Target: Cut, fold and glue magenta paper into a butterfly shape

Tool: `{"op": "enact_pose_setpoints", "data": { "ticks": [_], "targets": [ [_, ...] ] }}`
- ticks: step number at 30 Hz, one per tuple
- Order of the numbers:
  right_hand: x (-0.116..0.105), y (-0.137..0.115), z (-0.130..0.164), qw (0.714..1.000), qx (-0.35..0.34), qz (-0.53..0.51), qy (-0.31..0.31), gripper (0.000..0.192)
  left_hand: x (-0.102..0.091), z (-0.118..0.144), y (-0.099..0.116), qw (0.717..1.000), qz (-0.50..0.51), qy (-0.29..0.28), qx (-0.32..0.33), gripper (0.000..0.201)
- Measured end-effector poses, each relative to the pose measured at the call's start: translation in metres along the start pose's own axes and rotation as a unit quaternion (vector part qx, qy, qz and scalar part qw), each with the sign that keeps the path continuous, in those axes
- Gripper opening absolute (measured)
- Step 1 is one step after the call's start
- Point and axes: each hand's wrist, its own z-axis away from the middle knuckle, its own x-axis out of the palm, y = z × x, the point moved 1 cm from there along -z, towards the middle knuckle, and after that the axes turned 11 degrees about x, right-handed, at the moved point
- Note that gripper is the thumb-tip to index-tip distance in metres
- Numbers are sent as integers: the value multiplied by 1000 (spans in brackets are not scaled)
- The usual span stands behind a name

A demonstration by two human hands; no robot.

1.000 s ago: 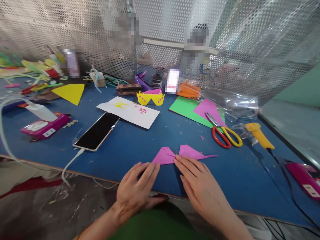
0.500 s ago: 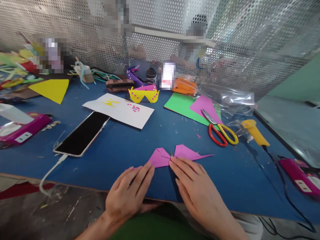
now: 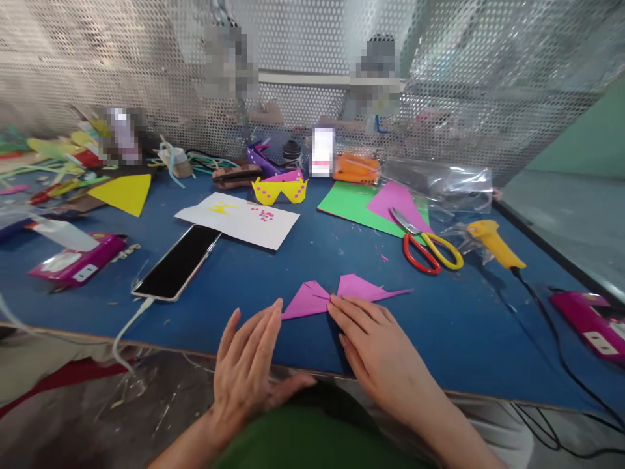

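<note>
The folded pink paper (image 3: 342, 294) is being pinned flat near the front edge of the blue table (image 3: 469, 339) by the right hand (image 3: 374, 345), its fingers (image 3: 342, 306) spread open and pressing the fold at the centre, nothing being gripped. The left hand (image 3: 249, 368) is being held open and flat just beside the paper's left tip, fingertips touching or nearly touching it; which cannot be told. Beyond the paper, red-and-yellow scissors (image 3: 430, 244) are lying on a green sheet (image 3: 354, 205), with a yellow glue gun (image 3: 495, 243) to their right. To the left, a phone (image 3: 178, 262) is being charged beside a white sheet (image 3: 239, 219).
</note>
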Motion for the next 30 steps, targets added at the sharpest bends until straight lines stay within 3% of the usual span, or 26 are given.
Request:
{"op": "enact_pose_setpoints", "data": {
  "ticks": [4,9,13,16,22,26,30],
  "targets": [
    [2,1,0,1000,0,0,1,44,-1,-5,2,999,21,-50,9,77],
    [3,1,0,1000,-1,-5,3,44,-3,-15,2,997,45,-67,4,66],
    [3,1,0,1000,3,-6,5,44,-3,-14,-2,994,38,-100,-14,93],
    [3,1,1,1000,4,-3,4,44,-2,-11,-5,996,-8,-84,-10,112],
    [1,0,-1,1000,5,-9,3,44,4,-18,-2,988,46,-97,107,67],
    [-1,-1,-1,1000,9,-16,0,45,8,-26,2,981,51,-126,141,66],
    [0,3,3,999,33,-12,36,43,11,-27,1,983,50,-111,136,71]
  ]
}}
